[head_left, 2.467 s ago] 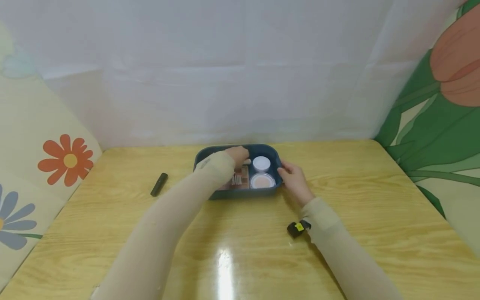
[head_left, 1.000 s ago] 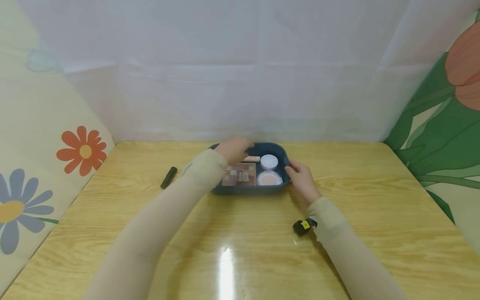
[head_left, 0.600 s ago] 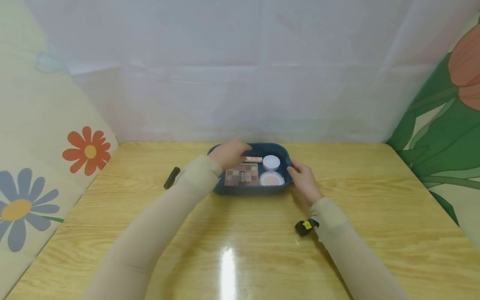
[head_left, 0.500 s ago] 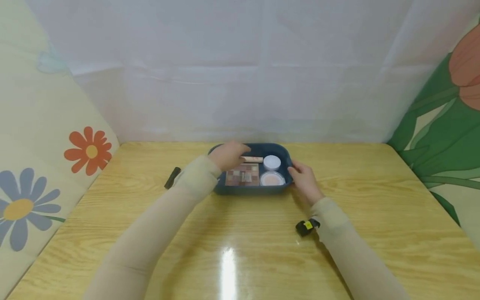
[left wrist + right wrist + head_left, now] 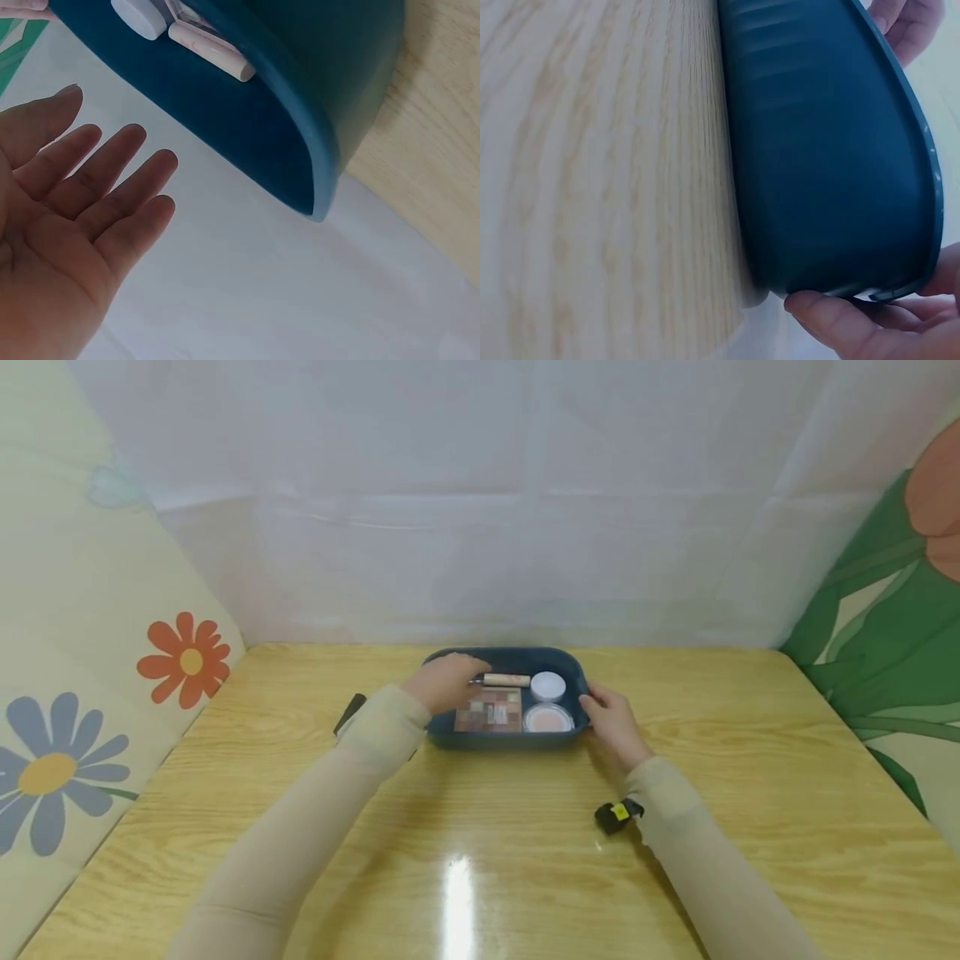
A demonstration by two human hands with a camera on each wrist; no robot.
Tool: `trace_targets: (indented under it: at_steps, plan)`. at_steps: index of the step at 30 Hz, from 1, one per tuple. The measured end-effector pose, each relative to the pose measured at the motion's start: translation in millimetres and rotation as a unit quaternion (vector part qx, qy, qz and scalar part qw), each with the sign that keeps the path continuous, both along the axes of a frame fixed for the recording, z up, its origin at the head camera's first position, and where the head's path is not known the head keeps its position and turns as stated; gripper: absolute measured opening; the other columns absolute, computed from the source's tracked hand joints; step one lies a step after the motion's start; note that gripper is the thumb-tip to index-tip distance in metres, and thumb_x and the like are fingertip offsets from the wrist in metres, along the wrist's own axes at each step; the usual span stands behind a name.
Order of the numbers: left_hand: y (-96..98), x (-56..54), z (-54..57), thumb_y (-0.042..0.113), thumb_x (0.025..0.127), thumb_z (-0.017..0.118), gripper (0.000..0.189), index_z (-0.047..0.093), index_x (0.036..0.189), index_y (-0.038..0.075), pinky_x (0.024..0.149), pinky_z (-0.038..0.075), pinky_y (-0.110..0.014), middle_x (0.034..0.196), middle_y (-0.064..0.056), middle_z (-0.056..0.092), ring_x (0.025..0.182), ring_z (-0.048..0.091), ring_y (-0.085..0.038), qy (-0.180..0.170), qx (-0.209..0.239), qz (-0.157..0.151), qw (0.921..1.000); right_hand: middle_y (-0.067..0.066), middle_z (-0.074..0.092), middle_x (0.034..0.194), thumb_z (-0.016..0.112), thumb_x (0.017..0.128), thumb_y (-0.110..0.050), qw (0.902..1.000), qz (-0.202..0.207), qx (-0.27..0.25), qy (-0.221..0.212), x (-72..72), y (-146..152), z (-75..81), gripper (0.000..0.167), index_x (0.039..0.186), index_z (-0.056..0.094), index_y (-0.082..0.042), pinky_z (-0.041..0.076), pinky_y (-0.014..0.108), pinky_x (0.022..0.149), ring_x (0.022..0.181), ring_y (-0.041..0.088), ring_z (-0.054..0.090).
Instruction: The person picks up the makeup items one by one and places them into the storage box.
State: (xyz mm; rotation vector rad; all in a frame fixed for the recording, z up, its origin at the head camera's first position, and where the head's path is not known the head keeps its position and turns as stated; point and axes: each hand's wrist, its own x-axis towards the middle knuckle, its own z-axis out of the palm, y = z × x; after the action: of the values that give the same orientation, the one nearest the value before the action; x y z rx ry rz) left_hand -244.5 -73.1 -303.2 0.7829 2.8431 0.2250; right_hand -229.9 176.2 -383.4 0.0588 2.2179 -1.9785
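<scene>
A dark blue basket stands on the table. In it lie a makeup palette, a pale pink cosmetic tube, a white round jar and a clear-rimmed powder compact. My left hand hovers over the basket's left part; in the left wrist view its fingers are spread loosely, holding nothing. With thumb and fingers, my right hand grips the basket's right end. The right wrist view shows that thumb pressing the outer wall. Part of the basket's left end is hidden behind my left hand.
A black stick-shaped tube lies on the table left of the basket, partly behind my left sleeve. Behind the table hangs a white cloth. A black wrist camera sits at my right wrist.
The left hand has come up and leftward from the basket's middle, off the pink tube, which now lies along the back. The right hand keeps its grip. The head view has shifted slightly.
</scene>
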Motion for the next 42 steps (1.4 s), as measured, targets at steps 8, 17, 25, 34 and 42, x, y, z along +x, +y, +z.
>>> trace_targets:
  at_steps: [8,17,25,34,42]
  plan:
    - [-10.9,4.4,-6.3,0.012,0.098,0.058,0.042,0.051,0.138,-0.001,0.106,0.042,-0.041,0.136,-0.017,0.055,0.125,0.052,-0.031,0.012,0.016,0.017,0.9997,0.025,0.025,0.154,0.032,0.105,-0.005,1.0,-0.002,-0.006,0.003,-0.4,2,-1.5,0.047,0.15,0.023,0.007,0.036,0.045,0.108,0.137,0.034,0.032]
    - [-22.7,9.7,-12.4,0.009,0.097,0.058,0.04,0.053,0.134,-0.005,0.107,0.04,-0.043,0.132,-0.02,0.057,0.124,0.052,-0.034,0.033,0.025,0.014,0.999,0.026,0.027,0.153,0.032,0.105,-0.005,1.0,-0.002,-0.002,0.007,-1.0,0,-2.9,0.047,0.149,0.024,0.007,0.037,0.046,0.107,0.136,0.035,0.034]
    - [-27.9,15.4,-19.0,0.008,0.096,0.059,0.036,0.057,0.131,-0.003,0.101,0.046,-0.042,0.127,-0.019,0.061,0.119,0.057,-0.032,0.054,0.023,0.016,0.9982,0.025,0.026,0.154,0.032,0.105,-0.006,1.0,0.0,0.001,0.007,0.9,0,-2.2,0.047,0.15,0.024,0.006,0.037,0.046,0.107,0.137,0.034,0.033]
    - [-33.7,23.0,-20.7,0.011,0.096,0.061,0.039,0.056,0.131,-0.005,0.102,0.045,-0.044,0.128,-0.02,0.06,0.12,0.056,-0.034,0.054,0.037,0.025,0.9976,0.024,0.025,0.154,0.032,0.106,-0.006,1.0,-0.001,-0.002,0.005,0.6,0,-1.3,0.047,0.15,0.023,0.005,0.036,0.046,0.108,0.138,0.033,0.031]
    - [-39.5,29.2,-24.5,0.01,0.096,0.061,0.039,0.055,0.131,-0.007,0.1,0.046,-0.045,0.127,-0.022,0.06,0.118,0.057,-0.035,0.053,0.06,0.02,0.9966,0.025,0.027,0.153,0.033,0.106,-0.006,0.9999,-0.003,0.01,0.007,1.3,0,0.0,0.047,0.15,0.024,0.006,0.037,0.047,0.107,0.137,0.034,0.033]
